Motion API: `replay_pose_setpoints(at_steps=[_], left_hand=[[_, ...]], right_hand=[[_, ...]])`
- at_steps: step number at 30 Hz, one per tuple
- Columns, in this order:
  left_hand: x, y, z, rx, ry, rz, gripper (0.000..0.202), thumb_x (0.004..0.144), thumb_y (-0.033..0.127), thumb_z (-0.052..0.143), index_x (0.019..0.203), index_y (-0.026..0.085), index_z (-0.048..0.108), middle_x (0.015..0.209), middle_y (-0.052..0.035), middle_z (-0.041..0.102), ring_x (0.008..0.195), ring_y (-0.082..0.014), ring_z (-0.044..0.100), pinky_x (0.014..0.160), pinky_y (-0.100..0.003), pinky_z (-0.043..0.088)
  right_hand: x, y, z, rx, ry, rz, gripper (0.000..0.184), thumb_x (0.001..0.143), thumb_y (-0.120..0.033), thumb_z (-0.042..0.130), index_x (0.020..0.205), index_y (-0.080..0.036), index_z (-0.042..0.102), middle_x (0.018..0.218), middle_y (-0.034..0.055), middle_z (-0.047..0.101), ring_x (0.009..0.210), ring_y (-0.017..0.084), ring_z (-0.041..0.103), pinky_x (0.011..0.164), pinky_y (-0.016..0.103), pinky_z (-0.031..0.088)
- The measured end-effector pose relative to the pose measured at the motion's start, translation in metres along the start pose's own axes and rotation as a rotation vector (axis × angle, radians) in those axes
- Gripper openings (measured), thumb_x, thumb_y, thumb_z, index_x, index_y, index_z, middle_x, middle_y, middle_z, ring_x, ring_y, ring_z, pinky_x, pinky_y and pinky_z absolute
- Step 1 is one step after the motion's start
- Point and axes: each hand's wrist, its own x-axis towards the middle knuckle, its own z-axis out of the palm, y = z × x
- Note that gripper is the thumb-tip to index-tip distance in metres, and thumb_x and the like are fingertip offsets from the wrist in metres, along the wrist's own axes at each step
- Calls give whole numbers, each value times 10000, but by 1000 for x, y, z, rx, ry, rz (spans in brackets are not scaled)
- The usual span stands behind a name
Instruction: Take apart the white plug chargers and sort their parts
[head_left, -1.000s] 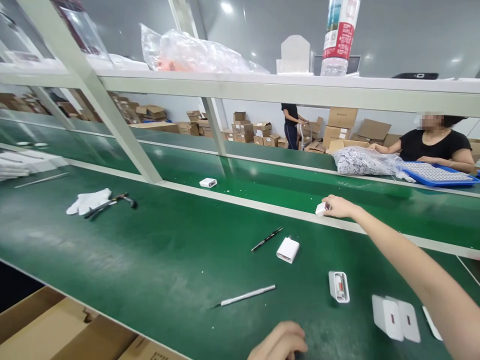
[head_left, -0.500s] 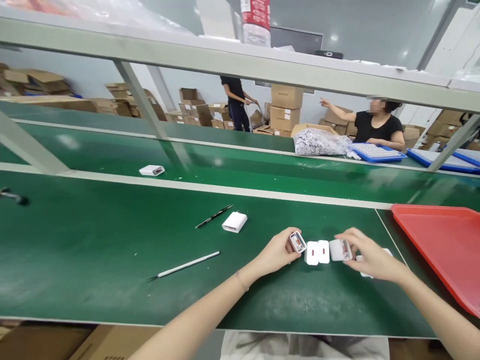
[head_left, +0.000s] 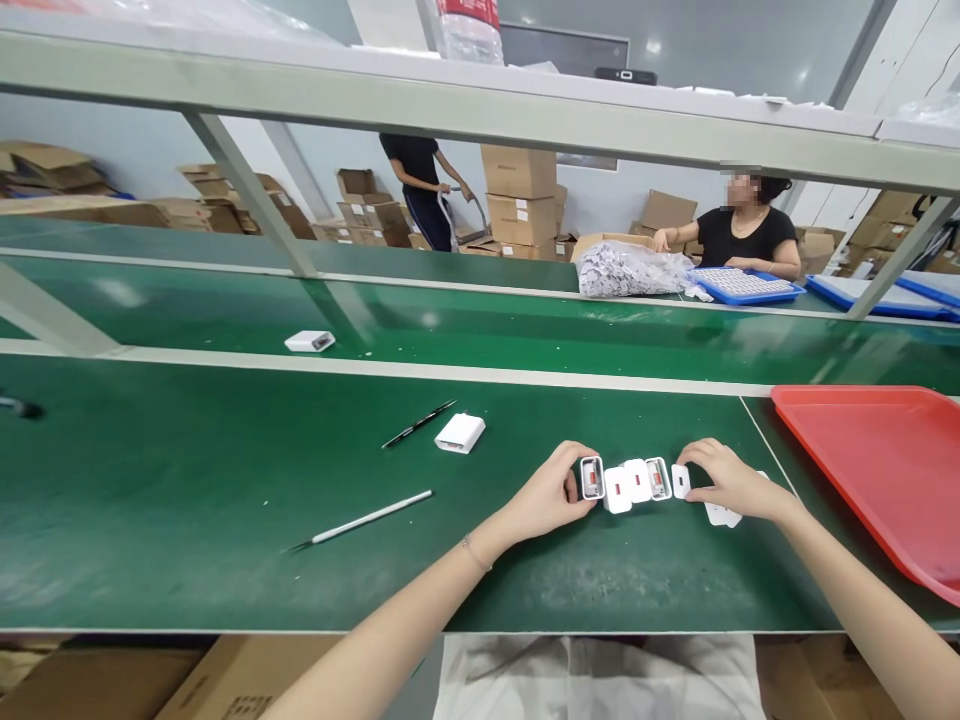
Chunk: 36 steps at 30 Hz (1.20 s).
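My left hand point(head_left: 551, 490) is closed around an open-ended white charger housing point(head_left: 592, 479), whose inner parts show. Two white chargers with slotted end covers, a nearer one point(head_left: 618, 490) and one beside it point(head_left: 637, 481), stand to its right. At the end of this row is another open charger housing point(head_left: 659, 480). Between thumb and fingers, my right hand point(head_left: 731, 480) pinches a small white end cover point(head_left: 681, 481) with a slot, just right of the row. Loose white covers point(head_left: 722, 515) lie under that hand, partly hidden by it.
A red tray point(head_left: 870, 470) lies at the right. Further left are a white charger point(head_left: 460, 433), a black tweezer-like tool point(head_left: 418, 424) and a white pen-like tool point(head_left: 371, 517). Another charger point(head_left: 309, 341) lies beyond the rail point(head_left: 450, 370). Two people stand or sit across the bench.
My right hand has let go of a charger housing at the row's right end and taken a cover. My left hand's housing has turned more upright, against the row.
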Motion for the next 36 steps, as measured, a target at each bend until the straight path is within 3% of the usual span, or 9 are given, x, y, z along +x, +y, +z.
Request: replay_pose_setpoints(at_steps=[3,5,9,15,19,24,28,32,36], left_hand=[[-1,0,-1,-67,-22,-20,403,693,183,639,1083,215,545,1116,-61,511,603,-65,536,476,-178,443],[-5,-2,-1,-135,-46,-73,504,715,202,640,1193,213,481,953,-46,580,549,-81,571,463,-186,460],[-10,-8,2,-283,-115,-156,742,755,279,667,1376,192,270,593,44,575,491,-147,627,481,-225,507],[-11,-11,7,-462,-122,-177,653,779,330,676,1317,148,352,580,-3,636,492,-168,648,496,-231,511],[-11,-12,7,-484,-114,-176,642,767,318,697,1301,136,390,615,-29,665,526,-175,662,542,-256,528],[-10,-11,6,-537,-99,-186,698,719,321,749,1293,133,400,628,-30,671,557,-180,668,571,-278,544],[-7,-15,6,-601,-114,-204,676,721,375,747,1266,135,426,629,-37,674,572,-186,676,581,-292,560],[-4,-20,9,-654,-101,-225,698,712,414,750,1261,135,419,629,-35,668,567,-197,680,561,-303,573],[-4,-20,10,-661,-99,-236,699,703,417,758,1251,134,429,648,-41,674,585,-199,688,570,-294,578]], right_hand=[[4,-3,1,46,-4,33,193,783,-372,602,891,-213,579,919,49,640,905,241,586,790,404,484],[6,-13,-6,110,46,67,228,871,-423,479,894,-207,551,826,37,640,755,197,601,689,347,492],[20,-57,-15,279,220,11,266,884,-435,495,1028,-224,571,920,46,662,809,193,606,704,314,469],[53,-119,14,41,31,-202,197,889,-294,491,1025,-250,627,873,26,648,793,183,550,771,349,441],[60,-122,26,-10,-2,-212,200,898,-255,471,1030,-230,620,847,35,625,811,191,534,798,375,438],[55,-119,30,-140,52,-300,173,891,-260,510,1029,-230,610,1034,77,563,987,241,475,862,421,410],[52,-119,34,-162,48,-270,203,921,-295,467,1077,-238,585,1078,80,569,1025,253,464,854,430,393],[60,-119,20,-125,-44,-248,227,912,-334,492,1092,-247,599,1090,56,624,1053,251,492,879,429,371],[78,-125,-4,-157,-172,-246,158,876,-311,550,943,-228,666,977,28,691,974,235,564,855,397,367]])
